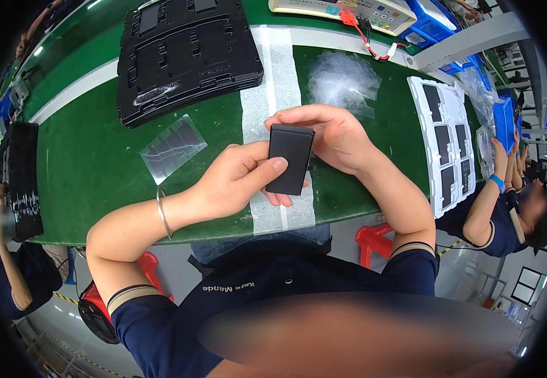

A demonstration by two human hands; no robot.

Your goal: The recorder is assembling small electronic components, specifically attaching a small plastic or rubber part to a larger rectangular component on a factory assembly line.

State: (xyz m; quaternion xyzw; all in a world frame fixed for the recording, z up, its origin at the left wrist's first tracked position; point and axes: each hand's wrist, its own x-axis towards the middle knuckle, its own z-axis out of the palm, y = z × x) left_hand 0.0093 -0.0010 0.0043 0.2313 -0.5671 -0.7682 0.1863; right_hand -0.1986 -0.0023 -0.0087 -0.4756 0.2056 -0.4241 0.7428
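A flat, black rectangular block [291,160], resembling a battery pack, is held upright above the green table. My left hand [239,173] grips it from the left, thumb pressed on its face and fingers behind, some tips showing below. Around its top and upper right edge curves my right hand [339,135], with fingertips at the top edge; exactly where they touch is partly hidden. Left of my hands lies a clear film sheet [174,148] with dark strips or reflections. Beyond my right hand is a loose pile of clear film pieces [343,79].
Stacked black plastic trays [191,57] stand at the far left. A white tray [434,183] with black blocks lies on the right. An instrument [374,14] with red and black leads sits at the back. Co-workers sit at both sides; one co-worker's arm [484,201] reaches a blue bin [504,123].
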